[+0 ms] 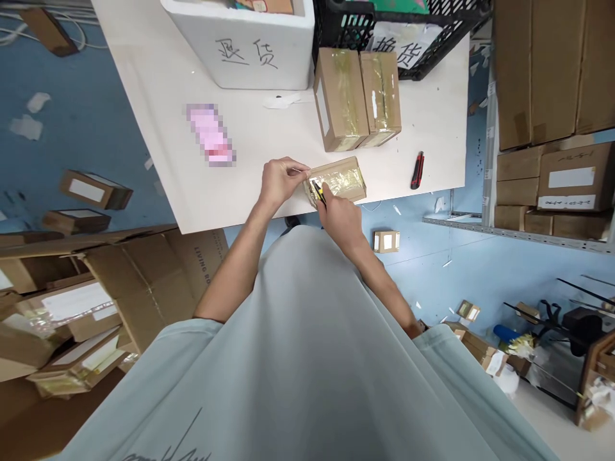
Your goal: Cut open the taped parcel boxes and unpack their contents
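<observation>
A small cardboard box (339, 180) with shiny yellowish tape across its top lies near the front edge of the white table (163, 153). At the box's left end, my left hand (280, 180) is closed in a pinch. A thin pale edge shows between its thumb and finger, too small to name. My right hand (342, 218) is wrapped round a yellow and black box cutter (319, 192), its tip against the box's left part. Most of the cutter's handle is hidden by the fingers.
Two taped cardboard boxes (358, 99) stand behind the small box. A red and black utility knife (418, 170) lies to the right. Farther back are a white foam bin (264, 61) and a black crate (432, 48). A blurred pink item (210, 134) lies left.
</observation>
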`<state>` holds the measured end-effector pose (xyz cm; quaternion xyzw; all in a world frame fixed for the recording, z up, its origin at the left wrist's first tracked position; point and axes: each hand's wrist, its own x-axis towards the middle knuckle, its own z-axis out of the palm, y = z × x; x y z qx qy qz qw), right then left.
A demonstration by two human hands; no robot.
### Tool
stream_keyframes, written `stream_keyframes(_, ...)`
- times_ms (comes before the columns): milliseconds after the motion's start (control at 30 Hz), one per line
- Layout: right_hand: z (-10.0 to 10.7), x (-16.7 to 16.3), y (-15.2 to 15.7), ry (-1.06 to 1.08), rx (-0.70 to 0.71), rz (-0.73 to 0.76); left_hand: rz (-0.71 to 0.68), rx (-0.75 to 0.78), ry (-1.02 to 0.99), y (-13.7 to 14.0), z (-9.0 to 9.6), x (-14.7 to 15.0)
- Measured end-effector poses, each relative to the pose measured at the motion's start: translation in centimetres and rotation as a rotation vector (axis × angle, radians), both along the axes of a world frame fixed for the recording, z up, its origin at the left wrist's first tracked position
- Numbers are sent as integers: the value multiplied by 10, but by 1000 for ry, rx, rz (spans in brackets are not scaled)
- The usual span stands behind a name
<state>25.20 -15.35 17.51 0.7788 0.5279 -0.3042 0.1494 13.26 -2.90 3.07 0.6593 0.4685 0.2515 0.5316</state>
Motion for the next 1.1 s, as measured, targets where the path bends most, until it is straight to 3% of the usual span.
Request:
stream_keyframes(167,-15,3,10,15,16,42,32,-2,42,-3,0,0)
stream_keyframes(500,2,-4,-31,-2,-53,37,69,5,43,-7,1,3)
stream_keyframes(800,-12,-2,9,25,16,15,-7,-26,40,2,6,-3)
stream_keyframes(1100,-9,-7,1,39,0,-8,35,10,84,-10,5,0)
